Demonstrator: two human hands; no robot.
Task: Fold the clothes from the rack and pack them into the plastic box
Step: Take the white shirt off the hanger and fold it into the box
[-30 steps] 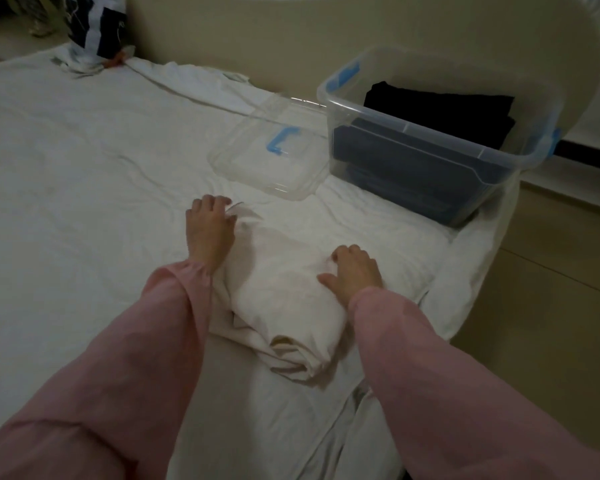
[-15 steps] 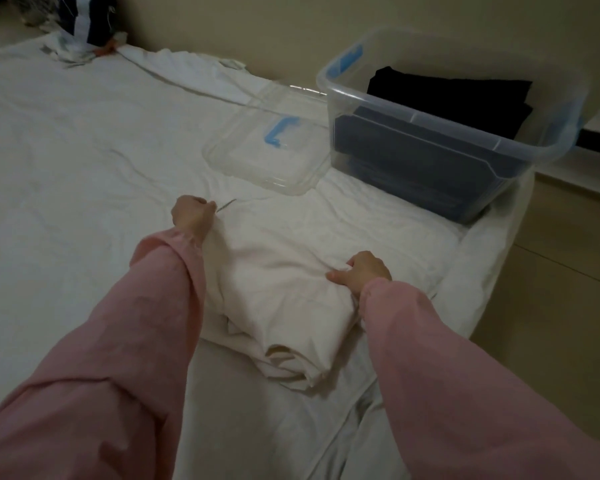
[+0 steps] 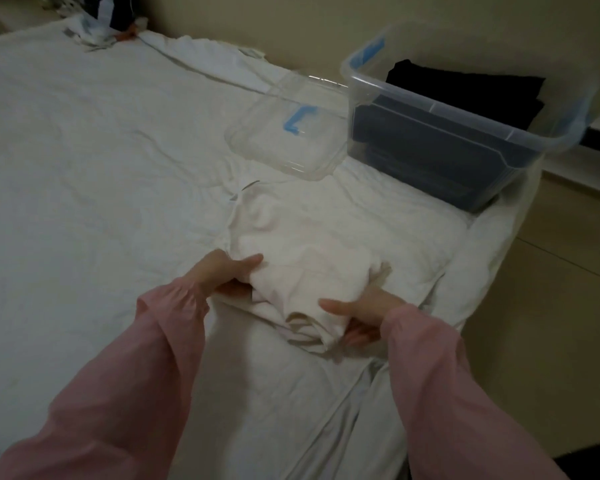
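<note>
So the folded cream-white cloth garment is lying on the white-sheeted bed, near the bed's right edge and still outside the box. Both hands are clamped on its near end. The left hand grips the left side with the thumb on top and the fingers tucked under. The right hand does the same on the right side, thumb over the fold and fingers curled beneath the layers. Both arms are in loose pink sleeves. Just beyond the garment lies the clear plastic lid with a blue latch, flat on the sheet. Right beside that is the clear plastic storage box with blue handles, sitting at the bed's far right corner. It already has dark folded clothes in it, black on top and navy showing through the wall. Way off at the far left corner there's a blurry heap of fabric, can't tell what. A tan floor runs along the right.
</note>
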